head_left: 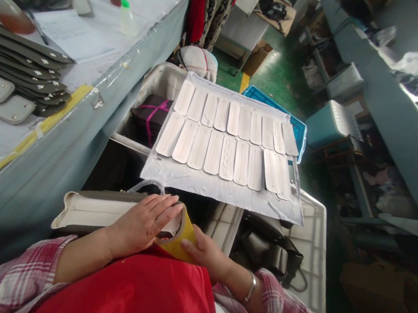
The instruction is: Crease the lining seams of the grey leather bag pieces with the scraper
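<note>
A bag (94,213) with a cream, seamed panel and dark edges lies on its side across my lap. My left hand (144,223) rests over the right end of it, fingers together and curving onto the edge, with the thumb hidden. A bent yellow sheet (184,238) stands against that same end. My right hand (205,250) grips this sheet, thumb on the near face and the other fingers out of sight behind it. Just beyond, a white board (204,185) carries two rows of pale rounded strips (213,152).
At left, a covered table (130,51) bears stacked dark straps (18,66) and squeeze bottles (10,13). Under the board stand a white crate (130,142), a blue crate (298,132) and another crate with dark bags (269,248). A person (220,2) stands behind.
</note>
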Demonstrator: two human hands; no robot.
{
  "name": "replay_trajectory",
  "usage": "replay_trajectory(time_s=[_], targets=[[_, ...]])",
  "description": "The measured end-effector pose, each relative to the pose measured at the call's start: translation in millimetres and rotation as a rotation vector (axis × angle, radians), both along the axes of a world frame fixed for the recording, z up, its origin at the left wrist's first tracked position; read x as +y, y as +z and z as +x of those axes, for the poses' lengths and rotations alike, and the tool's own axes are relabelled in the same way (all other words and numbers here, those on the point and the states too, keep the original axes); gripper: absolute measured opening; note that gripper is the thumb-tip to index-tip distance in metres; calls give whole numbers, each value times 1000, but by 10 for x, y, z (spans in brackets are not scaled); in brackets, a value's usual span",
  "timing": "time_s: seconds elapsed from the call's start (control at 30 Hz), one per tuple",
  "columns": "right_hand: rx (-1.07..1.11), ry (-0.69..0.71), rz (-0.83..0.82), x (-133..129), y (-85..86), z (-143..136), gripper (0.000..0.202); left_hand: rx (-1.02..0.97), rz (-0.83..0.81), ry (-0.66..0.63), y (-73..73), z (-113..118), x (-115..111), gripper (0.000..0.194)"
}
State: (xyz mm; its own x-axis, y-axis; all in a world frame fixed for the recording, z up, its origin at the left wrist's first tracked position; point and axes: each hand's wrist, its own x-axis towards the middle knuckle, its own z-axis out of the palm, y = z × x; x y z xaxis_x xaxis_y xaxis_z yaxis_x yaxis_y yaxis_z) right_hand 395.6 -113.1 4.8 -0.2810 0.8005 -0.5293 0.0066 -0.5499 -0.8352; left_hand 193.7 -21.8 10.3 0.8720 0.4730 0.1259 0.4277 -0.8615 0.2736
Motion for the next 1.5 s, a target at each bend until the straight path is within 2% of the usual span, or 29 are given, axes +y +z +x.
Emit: replay_trajectory(time_s=[0.17, 0.33, 0.6, 0.83, 1.13, 1.2, 1.33, 1.5], targets=[[137, -44, 44, -30, 64, -105, 39, 8, 19, -19, -40, -20, 19, 63], [252, -84, 18, 2, 105, -169, 41, 16, 33, -46, -50, -26, 43, 63], [197, -107, 37, -5, 82, -178, 43, -6, 95, -10, -99, -1, 35, 56], [95, -53, 100, 72, 83, -175, 44, -40, 118, -1, -116, 17, 44, 54], [15, 122, 0, 171, 59, -2, 42, -72, 148, -1, -137, 18, 54, 50], [57, 97, -5, 163, 58, -32, 44, -62, 145, 1, -119, 22, 52, 50], [170, -55, 44, 65, 46, -178, 46, -41, 122, 3, -110, 25, 42, 51], [109, -96, 63, -1, 55, -255, 45, -62, 108, -20, -125, -2, 71, 49]])
